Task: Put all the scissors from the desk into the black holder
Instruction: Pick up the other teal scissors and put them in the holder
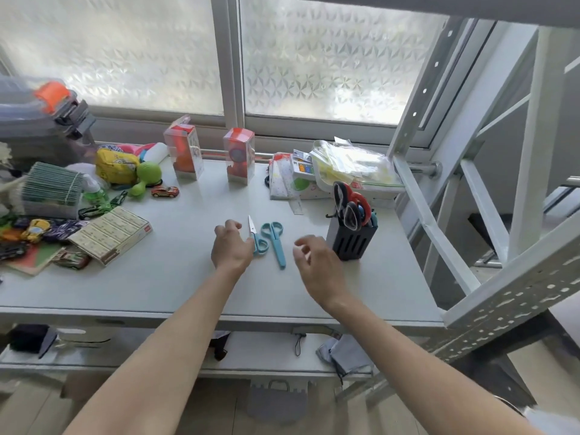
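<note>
Two blue scissors lie in the middle of the grey desk [175,277]. One with a bare white blade [255,235] points away from me, and my left hand [230,246] rests right beside its handles, fingers loosely curled, holding nothing. The other, with a blue sheath [276,243], lies between my hands, handles away from me. My right hand [317,266] hovers empty to its right, fingers apart. The black holder [351,240] stands just right of that hand. Red and black scissors [348,202] stick out of it with blue ones.
Toys, toy cars and a flat box [110,233] crowd the desk's left side. Two red and clear boxes [238,155] stand at the back by the window. A pile of stationery and plastic bags [342,167] sits behind the holder. A white metal rack frame [439,233] borders the right edge.
</note>
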Available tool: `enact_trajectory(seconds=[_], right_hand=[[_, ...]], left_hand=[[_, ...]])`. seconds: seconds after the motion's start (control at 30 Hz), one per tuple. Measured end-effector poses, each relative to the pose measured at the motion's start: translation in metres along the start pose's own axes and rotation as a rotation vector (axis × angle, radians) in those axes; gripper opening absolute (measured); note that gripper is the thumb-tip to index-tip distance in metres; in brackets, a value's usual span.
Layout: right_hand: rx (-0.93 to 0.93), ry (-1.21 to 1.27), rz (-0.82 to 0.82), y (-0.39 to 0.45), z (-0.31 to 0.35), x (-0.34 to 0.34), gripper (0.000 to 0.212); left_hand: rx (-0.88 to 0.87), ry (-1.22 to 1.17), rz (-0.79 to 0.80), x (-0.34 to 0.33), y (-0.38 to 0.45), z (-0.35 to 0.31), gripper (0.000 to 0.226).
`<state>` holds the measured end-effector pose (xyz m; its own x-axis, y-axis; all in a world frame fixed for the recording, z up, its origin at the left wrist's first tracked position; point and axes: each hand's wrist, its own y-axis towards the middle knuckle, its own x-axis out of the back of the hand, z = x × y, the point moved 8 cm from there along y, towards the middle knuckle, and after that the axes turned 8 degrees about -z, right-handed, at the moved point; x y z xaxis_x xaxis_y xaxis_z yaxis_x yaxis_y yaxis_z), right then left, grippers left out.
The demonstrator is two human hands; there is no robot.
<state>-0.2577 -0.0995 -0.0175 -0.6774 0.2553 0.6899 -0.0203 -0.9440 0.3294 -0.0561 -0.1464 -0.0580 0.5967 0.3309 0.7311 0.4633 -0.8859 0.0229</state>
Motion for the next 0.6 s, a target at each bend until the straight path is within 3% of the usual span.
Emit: enact_trajectory(seconds=[0.2,0.37,0.6], right_hand=[[-0.036,-0.307,0.215,0.067,0.023,-0.062,0.038],[-0.044,-0.502,0.405,0.081,0.015,-0.088,0.041],[-0.049,-0.561,0.486,0.068,0.013,-0.076,0.040]], left_hand=[[-0.153,0.056,0.136,-0.009,-0.001,-0.004,0.066],[-0.247,0.127,0.174,-0.011,-0.007,-0.003,0.064],[-0.302,0.136,0.180,-0.011,-0.013,-0.004,0.053]])
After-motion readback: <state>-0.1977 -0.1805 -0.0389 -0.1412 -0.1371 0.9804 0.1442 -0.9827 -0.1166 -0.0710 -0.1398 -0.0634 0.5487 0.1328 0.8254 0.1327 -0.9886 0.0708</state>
